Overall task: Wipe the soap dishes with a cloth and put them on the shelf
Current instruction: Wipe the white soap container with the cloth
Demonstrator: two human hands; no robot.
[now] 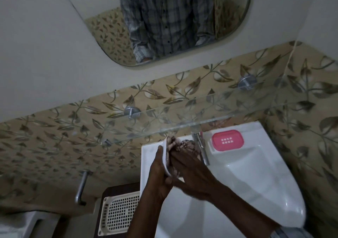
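Hands over sink [256, 175]: left hand [161, 171] grips white soap dish [166, 161] upright, right hand [190, 175] presses patterned cloth [184, 144] into it; pink soap dish [227, 139] sits on sink's rim.

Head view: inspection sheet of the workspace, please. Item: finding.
Surface: white sink, bare basin; glass shelf above it holds nothing.
Job's things: white dish held on edge over the sink, patterned cloth pressed into it; pink dish flat on the sink ledge by the tap.
Clutter: cream perforated tray on a dark stand, left of the sink.
Grippers: left hand grips the white dish; right hand holds the cloth.
Cables: nothing seen.
Surroundings: mirror, leaf-pattern tiles, metal bar on the wall.
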